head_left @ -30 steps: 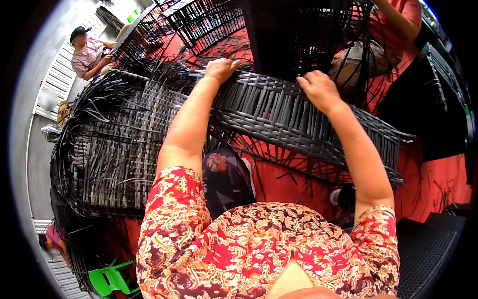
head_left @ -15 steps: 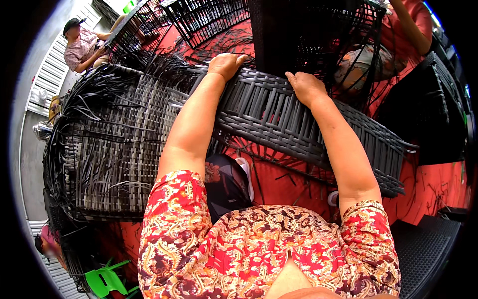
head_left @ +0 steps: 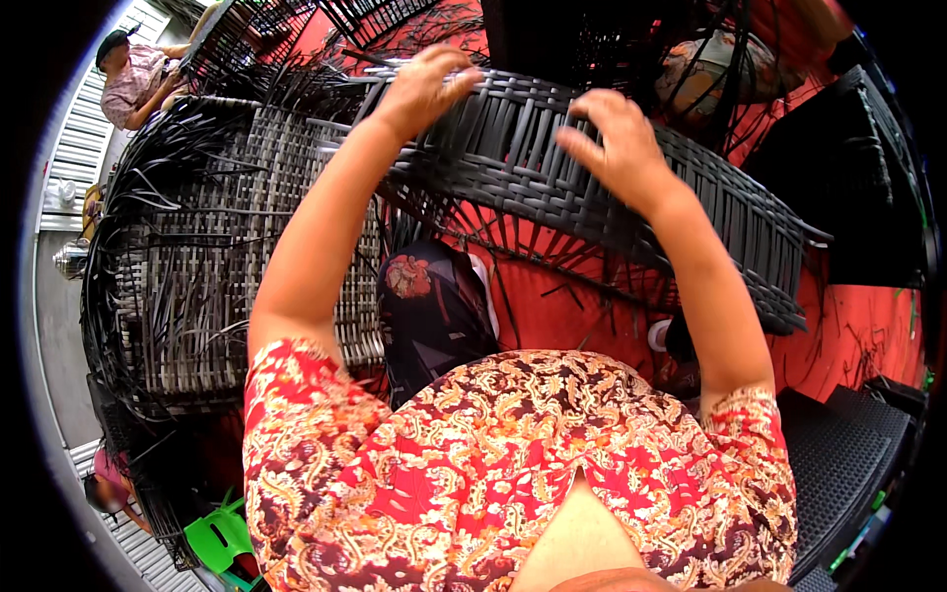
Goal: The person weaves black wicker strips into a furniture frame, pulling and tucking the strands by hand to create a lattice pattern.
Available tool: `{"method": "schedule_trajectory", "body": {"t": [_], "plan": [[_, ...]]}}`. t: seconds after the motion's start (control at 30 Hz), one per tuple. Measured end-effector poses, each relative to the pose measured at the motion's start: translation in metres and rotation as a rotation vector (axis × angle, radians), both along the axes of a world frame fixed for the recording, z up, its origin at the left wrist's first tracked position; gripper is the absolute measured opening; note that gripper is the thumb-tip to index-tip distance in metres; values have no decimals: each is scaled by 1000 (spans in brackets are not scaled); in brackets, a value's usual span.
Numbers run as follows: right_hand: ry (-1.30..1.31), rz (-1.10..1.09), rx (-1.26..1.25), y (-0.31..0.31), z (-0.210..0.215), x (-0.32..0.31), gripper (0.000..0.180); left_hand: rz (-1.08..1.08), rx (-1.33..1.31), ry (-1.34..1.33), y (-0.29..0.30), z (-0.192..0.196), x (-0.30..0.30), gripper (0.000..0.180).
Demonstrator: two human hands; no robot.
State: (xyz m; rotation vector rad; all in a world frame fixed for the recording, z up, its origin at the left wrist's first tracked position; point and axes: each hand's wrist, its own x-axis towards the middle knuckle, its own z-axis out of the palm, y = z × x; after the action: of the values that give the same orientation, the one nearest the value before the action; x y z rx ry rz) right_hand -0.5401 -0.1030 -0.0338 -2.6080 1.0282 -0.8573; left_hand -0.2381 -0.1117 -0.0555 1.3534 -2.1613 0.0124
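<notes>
A single head-worn fisheye camera is looking steeply down from above the person's chest. Their patterned shirt is filling the lower middle of the frame, very close to the lens. Both forearms are rising from there toward the upper middle, where the left hand [head_left: 426,87] and right hand [head_left: 614,146] are resting on a dark woven panel [head_left: 513,158] within arm's reach. Straight edges are bending near the rim, and black corners are ringing the round view. No second view is shown.

We cannot see the left hand's [head_left: 426,87] fingertips past the woven panel [head_left: 552,168]; our right hand [head_left: 612,148] is blurred.
</notes>
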Motion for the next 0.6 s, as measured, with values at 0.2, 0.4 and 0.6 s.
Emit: {"method": "schedule_trajectory", "body": {"t": [0.2,0.4,0.6], "plan": [[171,-36,29,80,-8,-4,63,-155,113,-221,102,11,-37,67],[149,-102,-71,84,-24,8,61,-93,95,-193,113,2,-34,65],[207,-156,-96,88,-23,13,55,-90,14,-162,111,-9,-31,61]]}}
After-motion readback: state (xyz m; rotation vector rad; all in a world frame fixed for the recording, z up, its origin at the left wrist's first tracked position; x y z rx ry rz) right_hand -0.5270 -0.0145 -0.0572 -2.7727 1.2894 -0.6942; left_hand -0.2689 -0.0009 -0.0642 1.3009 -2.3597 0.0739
